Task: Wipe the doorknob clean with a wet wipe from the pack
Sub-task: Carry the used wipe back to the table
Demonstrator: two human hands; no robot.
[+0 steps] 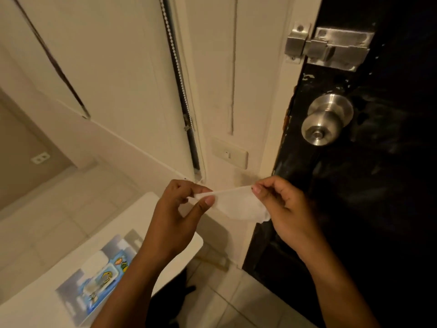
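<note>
- Wipe [236, 204] hung stretched between the two hands, below and left of the doorknob [327, 119] and well apart from it; it looked thin, limp and very light, probably damp enough to cling and fold on itself.
- Left hand [179, 209] pinched one top corner between thumb and forefinger; right hand [281, 204] pinched the opposite corner the same way, the loose lower edge sagging between them.
- Judged best held bunched or flat over the palm for wiping, since a corner pinch gives no pressure.
- Doorknob looked smooth brushed metal, round and likely slippery under a wet sheet, fixed on the dark door [378, 185].
- Pack [99, 280] lay on the white surface [30, 308] at lower left, blue with cartoon pictures; the blur left any brand or writing unreadable.
- Bolt latch [328, 47] sat above the knob, unmarked.
</note>
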